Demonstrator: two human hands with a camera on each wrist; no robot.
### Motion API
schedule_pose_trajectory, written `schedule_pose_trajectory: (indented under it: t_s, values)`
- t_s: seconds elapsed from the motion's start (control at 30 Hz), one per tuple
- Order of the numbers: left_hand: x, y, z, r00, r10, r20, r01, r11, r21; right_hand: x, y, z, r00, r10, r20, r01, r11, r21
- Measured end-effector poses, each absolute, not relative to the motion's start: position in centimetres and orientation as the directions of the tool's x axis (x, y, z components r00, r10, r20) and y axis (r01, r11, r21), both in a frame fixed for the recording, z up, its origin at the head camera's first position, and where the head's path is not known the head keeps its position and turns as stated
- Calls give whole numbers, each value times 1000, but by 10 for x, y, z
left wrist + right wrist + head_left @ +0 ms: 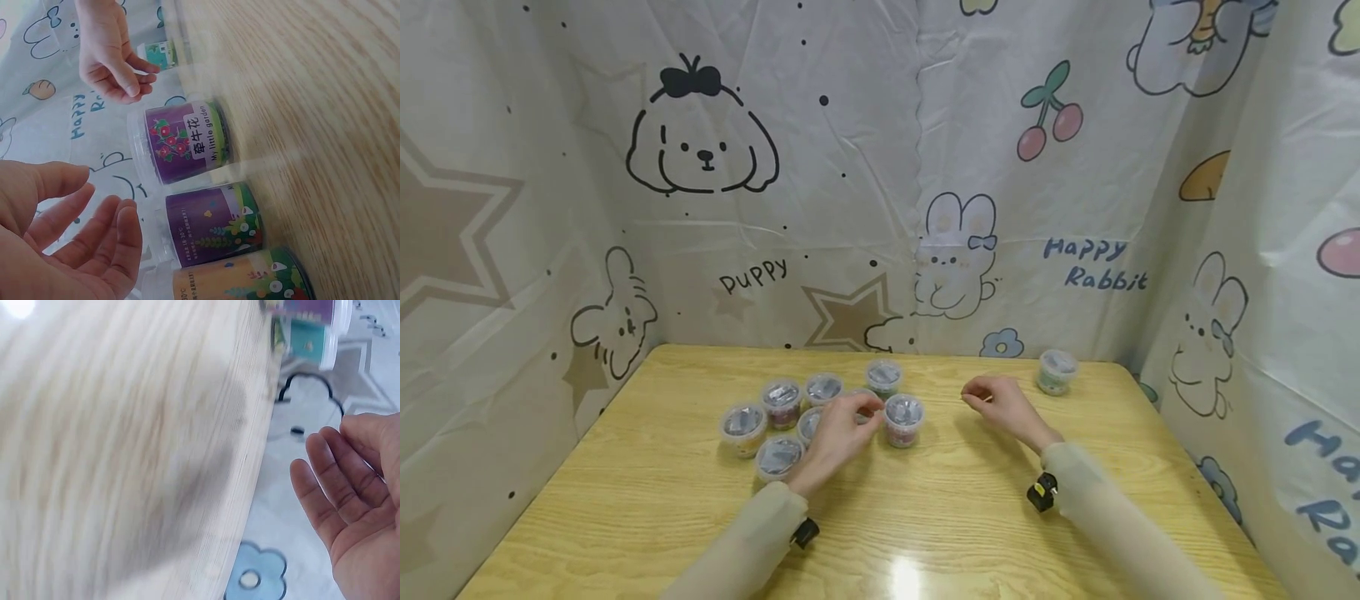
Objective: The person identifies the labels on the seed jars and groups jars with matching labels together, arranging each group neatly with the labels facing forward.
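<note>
Several small clear plastic tubs with silvery lids and coloured labels stand grouped on the table. My left hand (842, 429) is over this group, its fingers loosely bent with nothing between them. Just right of its fingertips stands a purple-labelled tub (904, 421); the left wrist view shows flowers and "My little garden" on this purple tub (187, 144), apart from the fingers. My right hand (1007, 408) hovers over the table, fingers slightly curled around nothing. Beyond it, to the right, sits a green-labelled tub (1057, 372) by itself. My left hand partly hides some tubs.
The wooden table (925, 508) is bordered by a printed cloth (850, 167) at the back and both sides. Another green tub (883, 377) stands behind the purple one. A yellow-labelled tub (744, 430) is at the group's left edge.
</note>
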State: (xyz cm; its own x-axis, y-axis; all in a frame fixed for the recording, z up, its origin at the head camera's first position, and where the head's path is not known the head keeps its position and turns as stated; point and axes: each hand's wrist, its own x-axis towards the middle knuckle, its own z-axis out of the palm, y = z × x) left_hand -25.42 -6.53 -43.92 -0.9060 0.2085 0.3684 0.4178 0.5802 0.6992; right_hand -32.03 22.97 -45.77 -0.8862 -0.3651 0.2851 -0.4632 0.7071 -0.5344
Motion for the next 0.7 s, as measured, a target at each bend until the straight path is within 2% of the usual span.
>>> schedule_pose_trajectory:
  t_s: [0.17,0.53,0.7]
  values:
    - [-256,-62,-440,-912,211,351,404,603,688,-312,212,-457,-879,-411,240,-468,653,-596]
    - [-258,-57,-441,-909,296,294,417,641,645,-304,184,-463,-774,-592,224,-581,523,-623]
    - [-257,-55,-441,-893,355,275,448,666,597,-303,176,-465,-781,-588,212,-569,530,-629]
